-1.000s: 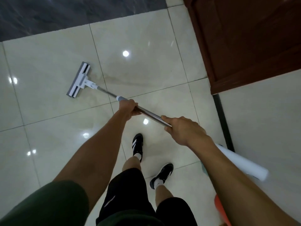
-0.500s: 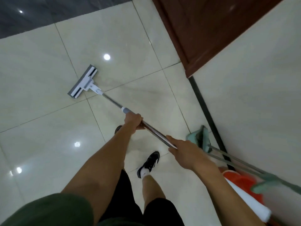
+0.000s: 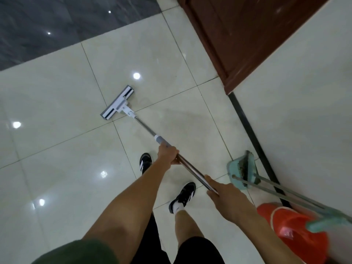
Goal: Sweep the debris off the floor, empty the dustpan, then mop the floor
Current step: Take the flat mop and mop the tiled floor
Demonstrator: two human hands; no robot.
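Both hands curl tightly around the mop handle [image 3: 187, 169]: the left hand [image 3: 168, 154] farther along, just below the grey collar, the right hand [image 3: 227, 197] nearer its top. The mop head [image 3: 117, 102] lies flat on the pale tiled floor [image 3: 57, 149], far-left of both hands. A teal dustpan [image 3: 242, 171] stands right of them, by the wall.

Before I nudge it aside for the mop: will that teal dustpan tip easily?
Probably. The dustpan stands upright by the wall on a long thin handle, so it looks top-heavy. It seems light plastic, and on the glossy tile floor it would likely slide.
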